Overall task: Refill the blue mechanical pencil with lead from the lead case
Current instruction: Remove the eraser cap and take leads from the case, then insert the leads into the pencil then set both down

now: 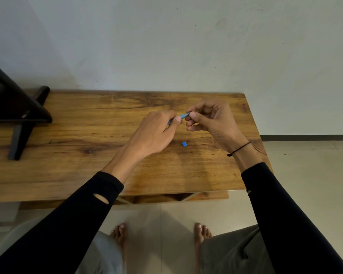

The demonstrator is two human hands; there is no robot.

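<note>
The blue mechanical pencil (183,115) is held level above the wooden table (67,155), only a short stretch showing between my hands. My left hand (156,133) grips its left part with thumb and fingers. My right hand (210,119) pinches at the pencil's right end with thumb and forefinger; whether it holds a lead or the lead case is hidden. A small blue cap (184,143) lies on the table just below the hands. I cannot make out the lead case itself.
A dark stand with angled legs (18,115) sits at the table's left end. A pale wall rises behind the table. The table's right edge (259,135) drops to a tiled floor. My bare feet (119,234) are below the near edge.
</note>
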